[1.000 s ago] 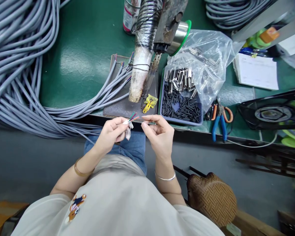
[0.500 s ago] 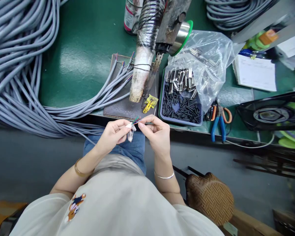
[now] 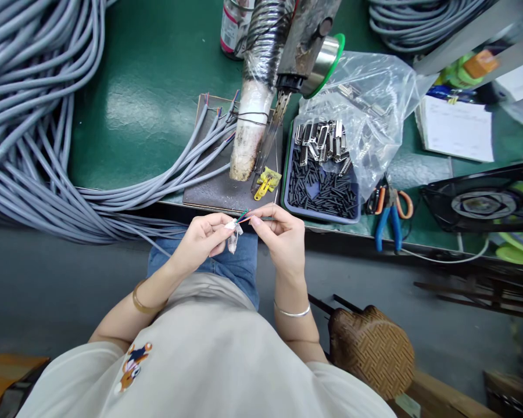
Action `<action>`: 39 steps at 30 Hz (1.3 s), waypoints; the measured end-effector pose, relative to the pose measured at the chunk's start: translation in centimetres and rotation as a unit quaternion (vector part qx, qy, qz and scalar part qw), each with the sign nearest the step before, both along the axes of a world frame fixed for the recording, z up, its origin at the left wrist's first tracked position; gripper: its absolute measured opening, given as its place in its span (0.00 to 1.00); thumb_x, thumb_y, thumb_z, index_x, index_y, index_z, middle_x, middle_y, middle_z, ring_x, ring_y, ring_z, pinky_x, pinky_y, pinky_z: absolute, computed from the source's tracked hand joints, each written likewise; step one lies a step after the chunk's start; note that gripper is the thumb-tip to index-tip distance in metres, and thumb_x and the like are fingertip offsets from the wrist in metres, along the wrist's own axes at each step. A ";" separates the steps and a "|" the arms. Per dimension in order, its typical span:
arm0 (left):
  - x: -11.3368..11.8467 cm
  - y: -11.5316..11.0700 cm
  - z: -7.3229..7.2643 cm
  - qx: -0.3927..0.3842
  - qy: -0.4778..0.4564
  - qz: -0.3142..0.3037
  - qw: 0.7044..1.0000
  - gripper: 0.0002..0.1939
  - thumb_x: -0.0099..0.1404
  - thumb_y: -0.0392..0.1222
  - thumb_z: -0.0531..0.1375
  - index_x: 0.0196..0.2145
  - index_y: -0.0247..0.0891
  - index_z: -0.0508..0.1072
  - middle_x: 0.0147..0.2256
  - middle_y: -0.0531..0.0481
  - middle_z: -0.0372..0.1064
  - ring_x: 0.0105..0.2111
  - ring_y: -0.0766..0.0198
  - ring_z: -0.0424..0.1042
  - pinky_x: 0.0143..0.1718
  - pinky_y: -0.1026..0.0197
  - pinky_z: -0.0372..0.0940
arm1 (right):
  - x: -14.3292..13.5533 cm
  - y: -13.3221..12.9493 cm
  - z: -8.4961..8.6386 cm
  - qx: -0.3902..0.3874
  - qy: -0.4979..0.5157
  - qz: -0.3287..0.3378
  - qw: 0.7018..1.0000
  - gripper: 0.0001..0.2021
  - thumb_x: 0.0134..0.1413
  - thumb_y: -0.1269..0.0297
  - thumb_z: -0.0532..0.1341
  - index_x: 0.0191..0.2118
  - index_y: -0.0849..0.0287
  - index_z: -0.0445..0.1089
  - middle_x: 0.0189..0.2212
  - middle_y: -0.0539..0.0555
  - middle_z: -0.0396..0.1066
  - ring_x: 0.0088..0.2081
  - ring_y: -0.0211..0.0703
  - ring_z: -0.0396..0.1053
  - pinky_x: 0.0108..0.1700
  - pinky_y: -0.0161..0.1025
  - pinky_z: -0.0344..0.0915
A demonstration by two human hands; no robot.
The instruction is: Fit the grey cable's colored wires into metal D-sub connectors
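Observation:
Thin coloured wires (image 3: 243, 217) fan out between my two hands, just off the front edge of the bench. My left hand (image 3: 207, 237) is closed in a pinch on the cable end where these wires emerge. Thumb and forefinger of my right hand (image 3: 279, 232) pinch the tips of the wires. A whitish wrapped piece (image 3: 232, 242) hangs below my left fingertips. Just beyond the hands, a yellow clip (image 3: 267, 183) lies on a dark board (image 3: 209, 194), where several grey cable ends (image 3: 178, 172) also rest.
A blue tray (image 3: 322, 215) of black sleeves and metal connectors stands right of the board, with pliers (image 3: 389, 223) beside it. A wrapped duct (image 3: 248, 133) and soldering tool (image 3: 279, 113) overhang the board. Grey cables (image 3: 30, 116) pile up at left; a fan (image 3: 479, 203) is at right.
My right hand has shifted slightly to the right, with its fingertips still on the wires. My left hand has barely moved.

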State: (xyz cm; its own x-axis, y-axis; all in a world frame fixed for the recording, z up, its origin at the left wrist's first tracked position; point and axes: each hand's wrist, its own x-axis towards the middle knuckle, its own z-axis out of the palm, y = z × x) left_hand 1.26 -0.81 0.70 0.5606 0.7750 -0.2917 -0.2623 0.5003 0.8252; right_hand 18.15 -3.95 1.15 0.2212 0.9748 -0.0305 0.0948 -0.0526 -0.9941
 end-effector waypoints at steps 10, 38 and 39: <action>0.0 0.0 -0.3 0.009 0.004 0.039 0.999 0.20 0.59 0.54 0.70 0.32 0.33 0.74 0.19 0.53 0.70 0.12 0.77 0.52 0.13 0.70 0.41 | -0.1 -0.5 0.2 0.036 -0.095 0.019 0.995 0.08 0.59 0.63 0.63 0.29 0.57 0.74 0.30 0.51 0.71 0.27 0.35 0.62 0.26 0.35 0.54; 0.4 -1.3 -0.7 0.193 0.144 0.069 0.968 0.08 0.66 0.43 0.66 0.36 0.35 0.77 0.28 0.50 0.76 0.26 0.68 0.72 0.25 0.69 0.65 | -0.1 -0.5 1.0 0.027 -0.109 0.033 0.993 0.07 0.57 0.63 0.66 0.29 0.58 0.73 0.27 0.47 0.67 0.20 0.28 0.47 0.23 0.36 0.43; 0.5 -1.4 -0.7 0.194 0.148 0.070 0.967 0.08 0.67 0.44 0.65 0.36 0.35 0.77 0.28 0.50 0.75 0.25 0.69 0.71 0.24 0.69 0.65 | -0.2 -0.5 0.9 0.025 -0.100 0.033 0.994 0.07 0.57 0.64 0.65 0.30 0.58 0.73 0.27 0.47 0.66 0.20 0.28 0.46 0.22 0.35 0.42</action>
State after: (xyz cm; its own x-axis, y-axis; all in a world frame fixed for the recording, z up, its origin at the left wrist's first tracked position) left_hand 1.76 -2.22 0.04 0.3786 0.9206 -0.0951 -0.0293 0.1146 0.9930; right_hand 17.92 -4.47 2.10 0.1532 0.9866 0.0554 0.2918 0.0084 -0.9564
